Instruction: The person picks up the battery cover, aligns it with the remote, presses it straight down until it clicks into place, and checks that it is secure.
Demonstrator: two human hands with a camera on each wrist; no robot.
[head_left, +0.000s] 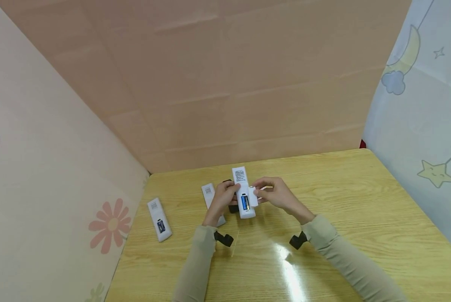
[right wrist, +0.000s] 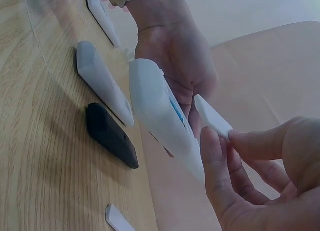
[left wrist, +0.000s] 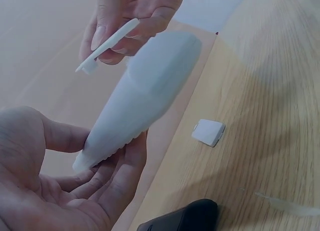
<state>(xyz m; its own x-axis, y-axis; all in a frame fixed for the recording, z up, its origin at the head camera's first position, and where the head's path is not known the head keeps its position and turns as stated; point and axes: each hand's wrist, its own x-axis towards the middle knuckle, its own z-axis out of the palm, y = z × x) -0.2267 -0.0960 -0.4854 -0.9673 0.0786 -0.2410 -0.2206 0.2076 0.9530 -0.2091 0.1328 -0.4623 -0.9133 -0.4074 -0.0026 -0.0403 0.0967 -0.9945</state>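
My left hand (head_left: pixel 222 196) grips a white remote control (head_left: pixel 239 175), held up over the table with its back towards me. Its battery compartment is uncovered, and a blue-and-gold battery (head_left: pixel 245 202) shows inside. Between thumb and fingers, my right hand (head_left: pixel 280 195) pinches a white battery cover (head_left: pixel 253 197) just to the right of that compartment. Seen from the right wrist, the cover (right wrist: pixel 212 116) is tilted and apart from the remote (right wrist: pixel 155 101). The left wrist view shows the remote (left wrist: pixel 135 91) from its side, fingers wrapped around one end.
At the table's left lies a white remote (head_left: pixel 159 219) with batteries exposed. Another white remote (head_left: pixel 208 193) lies partly behind my left forearm. Beneath the held remote is a black remote (right wrist: pixel 111 136). A small loose white cover (left wrist: pixel 209 132) lies on the wooden table (head_left: pixel 346 188).
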